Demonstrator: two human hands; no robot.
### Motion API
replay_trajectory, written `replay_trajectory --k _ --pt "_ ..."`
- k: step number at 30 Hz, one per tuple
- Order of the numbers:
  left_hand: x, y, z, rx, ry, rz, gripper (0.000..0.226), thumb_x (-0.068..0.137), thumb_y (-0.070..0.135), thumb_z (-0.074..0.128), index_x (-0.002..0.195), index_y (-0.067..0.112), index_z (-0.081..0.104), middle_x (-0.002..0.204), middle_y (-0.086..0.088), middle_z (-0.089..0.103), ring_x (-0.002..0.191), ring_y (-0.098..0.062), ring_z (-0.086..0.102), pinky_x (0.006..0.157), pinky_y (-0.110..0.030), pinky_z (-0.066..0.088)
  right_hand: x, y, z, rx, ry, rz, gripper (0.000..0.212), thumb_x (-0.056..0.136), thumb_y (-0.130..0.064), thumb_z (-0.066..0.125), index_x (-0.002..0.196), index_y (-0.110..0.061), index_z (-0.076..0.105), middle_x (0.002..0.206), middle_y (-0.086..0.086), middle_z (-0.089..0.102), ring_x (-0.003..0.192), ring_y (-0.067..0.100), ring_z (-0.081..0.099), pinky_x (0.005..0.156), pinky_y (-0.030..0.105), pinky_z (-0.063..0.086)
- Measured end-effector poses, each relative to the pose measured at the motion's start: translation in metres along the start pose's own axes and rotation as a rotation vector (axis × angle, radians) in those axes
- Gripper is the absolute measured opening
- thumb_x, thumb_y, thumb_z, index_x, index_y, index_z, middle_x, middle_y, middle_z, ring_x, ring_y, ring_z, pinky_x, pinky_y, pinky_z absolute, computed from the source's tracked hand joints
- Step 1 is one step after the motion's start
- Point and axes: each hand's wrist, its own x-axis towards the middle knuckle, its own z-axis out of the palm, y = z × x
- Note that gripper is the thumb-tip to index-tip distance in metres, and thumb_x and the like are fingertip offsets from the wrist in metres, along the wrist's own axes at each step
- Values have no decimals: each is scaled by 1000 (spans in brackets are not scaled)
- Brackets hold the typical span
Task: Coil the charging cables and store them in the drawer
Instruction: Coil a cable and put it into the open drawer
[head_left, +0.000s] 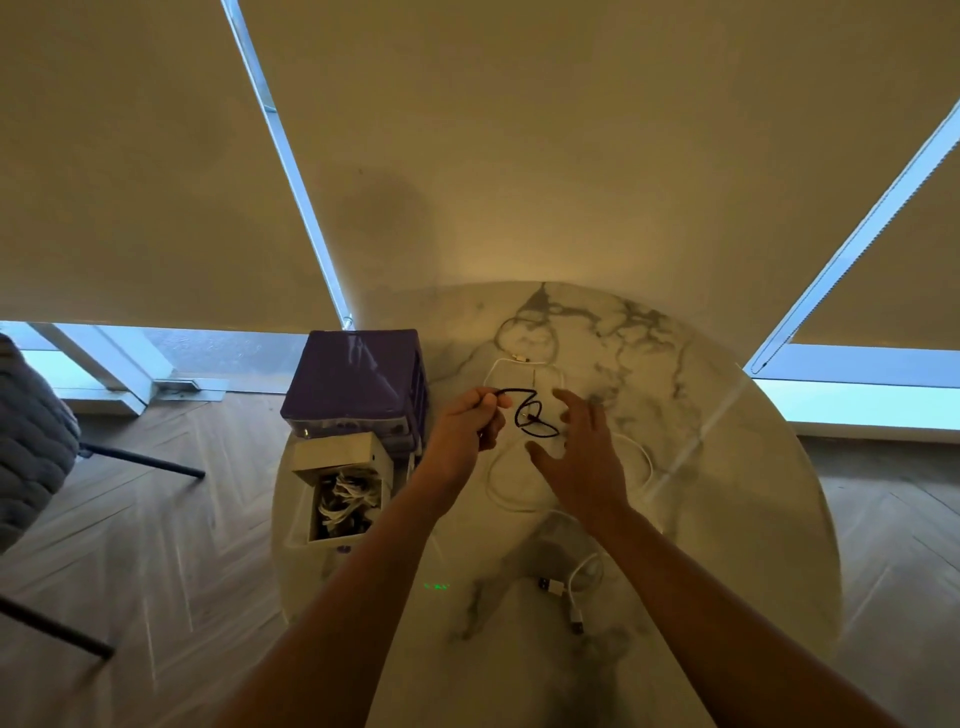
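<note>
The left hand (470, 423) pinches one end of the black cable (530, 413), which curls in loose loops between the hands above the tabletop (727, 467). The right hand (579, 457) hovers just beside those loops, fingers spread and holding nothing. White cables (582, 577) trail beneath and nearer. At left, the open drawer (340, 491) of the purple organizer (353, 379) holds bundled cables. No writing can be read.

No readable text, labels, brands or numbers anywhere
</note>
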Motion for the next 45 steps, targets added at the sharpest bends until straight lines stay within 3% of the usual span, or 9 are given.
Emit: replay_trajectory --k 5,10,18,27,33,38,41,43,45 --pt "-4 11 -1 -123 -33 -45 32 100 15 33 78 12 56 53 6 35 52 -9 31 60 -24 32 18 -17 10 -168 -116 -104 35 86 -40 65 117 -25 60 119 0 37 110 21 47 88 39 51" --pt "6 23 -19 -311 83 -16 33 100 18 34 73 13 53 52 5 34 50 -10 31 55 -24 30 25 2 13 -258 -243 176 32 98 -34 45 119 -14 60 124 12 45 117 32 46 92 41 44" --pt "9 -11 -31 128 151 -62 28 104 16 30 90 15 54 72 -2 52 62 -11 45 59 -20 39 57 -19 -15 440 -147 337 29 95 -7 44 109 -8 70 113 0 68 77 13 61 58 17 46" --pt "5 -28 -18 208 71 -287 26 102 15 35 87 15 57 75 -5 56 64 -14 49 62 -25 39 47 -33 -45 876 -166 275 27 99 -32 48 120 -28 65 114 -9 69 83 11 64 76 28 48" --pt "-5 -22 -24 -413 159 -431 25 90 14 41 64 15 45 55 -1 42 51 -14 36 54 -27 34 34 -20 -51 413 -96 178 29 99 -15 42 94 -15 71 84 -3 65 72 9 56 65 18 42" --pt "-2 -16 -43 -878 62 -357 24 93 19 39 70 18 47 58 4 45 51 -10 40 56 -23 36 13 24 -43 59 -185 229 34 94 -33 56 63 -20 63 82 3 57 64 10 52 57 24 37" --pt "-4 -15 -45 -938 -4 -291 17 89 25 47 79 21 59 72 7 60 62 -7 53 67 -24 38 -7 28 -41 125 -191 219 18 95 -19 55 87 -20 71 74 -14 61 72 2 56 67 19 45" --pt "-6 -14 -44 -907 -22 -264 20 89 28 48 88 24 67 86 11 69 74 -4 63 74 -26 35 -16 23 -40 207 -181 161 27 95 -8 53 109 -23 71 71 -18 67 79 6 63 82 21 48" --pt "-7 -13 -42 -866 -20 -236 25 94 28 45 101 27 68 104 13 71 94 -2 66 81 -27 34 -23 17 -37 281 -195 149 38 97 -5 47 108 -34 68 71 -10 67 75 18 64 76 24 46"
